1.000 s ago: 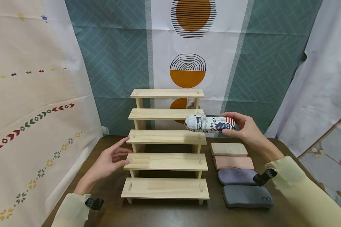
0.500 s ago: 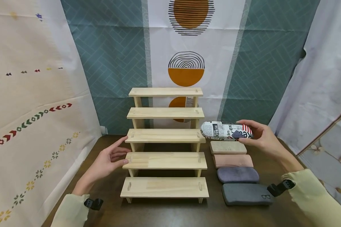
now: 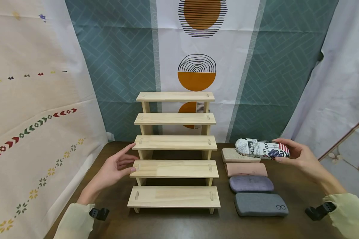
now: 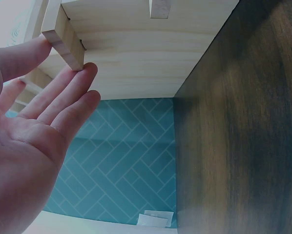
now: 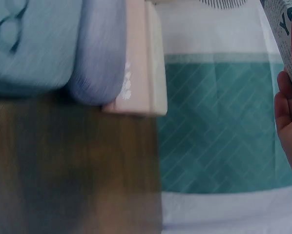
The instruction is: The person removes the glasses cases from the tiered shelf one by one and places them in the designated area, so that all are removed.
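Note:
My right hand (image 3: pixel 302 161) holds a newspaper-print glasses case (image 3: pixel 258 148) by its right end, thumb in front and fingers behind. The case hovers above the back of a row of glasses cases; in the right wrist view only part of it shows at the right edge. A pale wooden stepped shelf (image 3: pixel 173 143) with several tiers stands mid-table. At its left side, my left hand (image 3: pixel 112 171) has its index fingertip at the middle tier. Its thumb and lower fingers hold the board end (image 4: pixel 63 41) of the tier below, as the left wrist view shows.
Right of the shelf lie a grey case (image 3: pixel 261 204) with a glasses emblem, a purple case (image 3: pixel 251 184), a pink case (image 3: pixel 246 169) and a cream case (image 3: pixel 239 156), front to back. Patterned cloths surround the dark table (image 3: pixel 173 227) at the back and sides.
My right hand has carried the newspaper-print glasses case from beside the shelf's upper tiers to the right and down, over the back of the row. The left hand has stayed at the shelf.

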A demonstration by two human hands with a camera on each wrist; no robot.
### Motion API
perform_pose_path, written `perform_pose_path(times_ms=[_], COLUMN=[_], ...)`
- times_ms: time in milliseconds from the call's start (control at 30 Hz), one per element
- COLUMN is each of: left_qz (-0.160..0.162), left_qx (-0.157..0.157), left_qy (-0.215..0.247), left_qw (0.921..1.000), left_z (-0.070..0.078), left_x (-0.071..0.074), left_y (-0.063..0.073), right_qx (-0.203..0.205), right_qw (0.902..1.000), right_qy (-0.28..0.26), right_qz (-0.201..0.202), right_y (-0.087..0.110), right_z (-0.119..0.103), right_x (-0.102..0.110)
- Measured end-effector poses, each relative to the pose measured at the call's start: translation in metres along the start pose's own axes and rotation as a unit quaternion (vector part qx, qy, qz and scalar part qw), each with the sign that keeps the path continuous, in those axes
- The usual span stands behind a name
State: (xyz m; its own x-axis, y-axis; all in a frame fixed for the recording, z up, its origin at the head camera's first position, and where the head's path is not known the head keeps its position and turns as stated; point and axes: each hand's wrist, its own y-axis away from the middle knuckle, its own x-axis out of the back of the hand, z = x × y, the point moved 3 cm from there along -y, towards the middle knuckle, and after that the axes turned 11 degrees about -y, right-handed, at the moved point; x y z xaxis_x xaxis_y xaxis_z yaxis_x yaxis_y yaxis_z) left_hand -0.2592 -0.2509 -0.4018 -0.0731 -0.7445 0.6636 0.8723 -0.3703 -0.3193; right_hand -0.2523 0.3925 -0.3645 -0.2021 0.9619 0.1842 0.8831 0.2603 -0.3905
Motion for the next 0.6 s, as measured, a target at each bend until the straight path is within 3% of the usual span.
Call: perform_pose_path(times_ms=[300, 600], left_qz=[0.002, 0.002], left_qx=[-0.004, -0.006], left_qy=[0.001, 0.001], left_qw=[1.0, 1.0], left_z=[-0.001, 0.0], left_x=[0.0, 0.0], left_y=[0.002, 0.001], right_qx=[-0.011, -0.059], right_qw=[0.9998, 0.9966], right_qy=[-0.011, 0.057], right_qz=[-0.011, -0.007], right_y=[0.027, 0.053], right_z=[0.018, 0.036], right_x=[0.026, 0.055])
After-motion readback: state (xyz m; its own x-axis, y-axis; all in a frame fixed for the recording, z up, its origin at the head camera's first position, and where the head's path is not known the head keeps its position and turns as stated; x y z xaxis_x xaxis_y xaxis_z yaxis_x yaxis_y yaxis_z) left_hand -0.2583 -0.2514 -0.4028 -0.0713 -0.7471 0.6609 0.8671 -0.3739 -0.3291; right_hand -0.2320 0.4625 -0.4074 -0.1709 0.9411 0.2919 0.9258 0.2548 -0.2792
